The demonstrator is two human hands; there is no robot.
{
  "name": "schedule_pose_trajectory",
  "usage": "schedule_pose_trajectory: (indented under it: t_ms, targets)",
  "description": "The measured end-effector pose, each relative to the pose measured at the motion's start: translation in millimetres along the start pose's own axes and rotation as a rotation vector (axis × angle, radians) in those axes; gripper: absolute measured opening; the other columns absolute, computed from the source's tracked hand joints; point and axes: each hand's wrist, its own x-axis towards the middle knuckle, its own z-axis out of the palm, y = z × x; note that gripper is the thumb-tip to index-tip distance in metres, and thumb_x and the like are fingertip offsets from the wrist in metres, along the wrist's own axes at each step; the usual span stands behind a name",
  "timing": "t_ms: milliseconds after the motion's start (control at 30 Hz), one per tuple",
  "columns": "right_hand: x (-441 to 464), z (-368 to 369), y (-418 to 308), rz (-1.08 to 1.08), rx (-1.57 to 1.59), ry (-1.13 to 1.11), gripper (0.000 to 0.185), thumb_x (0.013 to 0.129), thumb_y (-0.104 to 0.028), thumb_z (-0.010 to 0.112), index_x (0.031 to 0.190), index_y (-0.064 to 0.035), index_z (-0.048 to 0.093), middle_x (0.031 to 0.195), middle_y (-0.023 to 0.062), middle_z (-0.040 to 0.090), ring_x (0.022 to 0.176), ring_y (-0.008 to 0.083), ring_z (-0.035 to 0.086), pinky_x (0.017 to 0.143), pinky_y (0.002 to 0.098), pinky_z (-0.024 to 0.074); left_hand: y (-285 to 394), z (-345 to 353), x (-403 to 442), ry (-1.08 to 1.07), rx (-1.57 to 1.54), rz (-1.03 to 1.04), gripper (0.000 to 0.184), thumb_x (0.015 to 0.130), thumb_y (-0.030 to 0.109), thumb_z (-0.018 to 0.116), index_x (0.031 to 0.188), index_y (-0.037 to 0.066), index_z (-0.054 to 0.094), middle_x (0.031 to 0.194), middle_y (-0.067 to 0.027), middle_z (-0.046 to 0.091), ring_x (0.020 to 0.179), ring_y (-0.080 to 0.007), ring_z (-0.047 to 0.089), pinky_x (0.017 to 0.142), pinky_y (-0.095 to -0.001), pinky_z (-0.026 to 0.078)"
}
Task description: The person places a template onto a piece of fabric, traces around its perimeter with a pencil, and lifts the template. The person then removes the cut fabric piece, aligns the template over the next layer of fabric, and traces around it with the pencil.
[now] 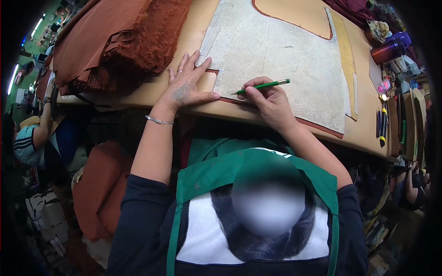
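Note:
A large grey pattern template (304, 69) lies flat on the table, over reddish-brown material that shows along its edges. My left hand (186, 85) rests spread at the template's lower left corner, thumb stretched toward its front edge. A silver bracelet and a ring are on that arm and hand. In my right hand (269, 99) is a green pencil (271, 84), gripped between thumb and fingers. Its tip points left, close to the template surface near the front edge; whether it touches I cannot tell.
A thick stack of reddish-brown leather-like sheets (129, 41) sits left on the table (363, 126). A yellow strip (344, 60) runs along the template's right side. A yellow-black cutter (383, 126) and a dark red cup (384, 54) are at the right. Another person's arm (43, 117) shows far left.

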Motion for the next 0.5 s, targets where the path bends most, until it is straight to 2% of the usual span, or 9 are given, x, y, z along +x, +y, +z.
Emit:
schedule_pose_trajectory:
  t_ms: [133, 267, 467, 500]
  targets:
    - [2, 9, 6, -0.079, -0.217, 0.02, 0.011, 0.082, -0.01, 0.056, 0.088, -0.0005, 0.054, 0.077, 0.0032, 0.057, 0.072, 0.0085, 0.053, 0.067, 0.0222, 0.0443, -5, -5, 1, -0.053, -0.059, 0.016, 0.091, 0.056, 0.06, 0.064, 0.131, 0.018, 0.033, 0.139, -0.016, 0.016, 0.13, -0.0337, 0.008, 0.098, -0.0576, 0.005]
    - [3, 16, 10, -0.187, -0.327, 0.073, 0.011, 0.08, -0.01, 0.06, 0.084, -0.001, 0.057, 0.074, 0.0048, 0.058, 0.069, 0.0082, 0.053, 0.064, 0.0222, 0.044, -4, 11, 6, 0.086, -0.028, -0.059, 0.09, 0.055, 0.061, 0.064, 0.13, 0.019, 0.034, 0.138, -0.0167, 0.019, 0.129, -0.0342, 0.01, 0.098, -0.0576, 0.007]
    - [9, 30, 18, -0.264, -0.286, 0.064, 0.011, 0.078, -0.011, 0.061, 0.082, -0.0017, 0.058, 0.073, 0.0087, 0.06, 0.065, 0.0141, 0.057, 0.061, 0.0255, 0.0453, 1, 8, 7, 0.099, 0.01, -0.101, 0.09, 0.054, 0.062, 0.063, 0.129, 0.02, 0.036, 0.138, -0.0157, 0.02, 0.129, -0.0336, 0.011, 0.097, -0.0577, 0.01]
    - [10, 30, 19, -0.297, -0.394, 0.081, 0.012, 0.077, -0.013, 0.061, 0.08, -0.0024, 0.057, 0.072, 0.0108, 0.059, 0.065, 0.0183, 0.058, 0.061, 0.028, 0.0453, -1, 9, 7, 0.102, 0.016, -0.097, 0.09, 0.054, 0.062, 0.063, 0.129, 0.02, 0.036, 0.138, -0.0155, 0.02, 0.129, -0.0334, 0.011, 0.097, -0.0572, 0.01]
